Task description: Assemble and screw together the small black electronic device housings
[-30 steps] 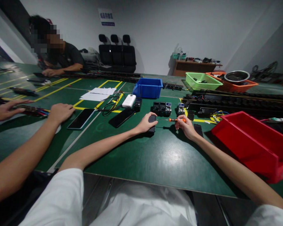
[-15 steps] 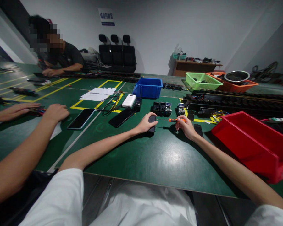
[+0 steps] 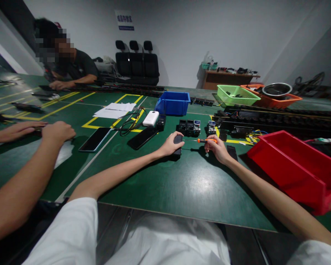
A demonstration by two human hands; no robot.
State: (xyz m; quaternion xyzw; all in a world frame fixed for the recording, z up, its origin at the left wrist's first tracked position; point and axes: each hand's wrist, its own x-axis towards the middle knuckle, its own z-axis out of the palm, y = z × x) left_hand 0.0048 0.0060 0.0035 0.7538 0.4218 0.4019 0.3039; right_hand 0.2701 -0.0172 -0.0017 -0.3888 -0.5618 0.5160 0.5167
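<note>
Black case (image 3: 177,152) sits back from the near edge of the table (image 3: 143,186), clasped by the left hand (image 3: 170,144); the right hand (image 3: 215,148) grips a screwdriver (image 3: 202,140), shaft aimed leftward at it

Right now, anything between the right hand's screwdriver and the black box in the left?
Nothing visible. The orange-handled screwdriver in the right hand points at the black box in the left hand; tip contact is too small to tell. The black modules sit farther back, off that line.
</note>
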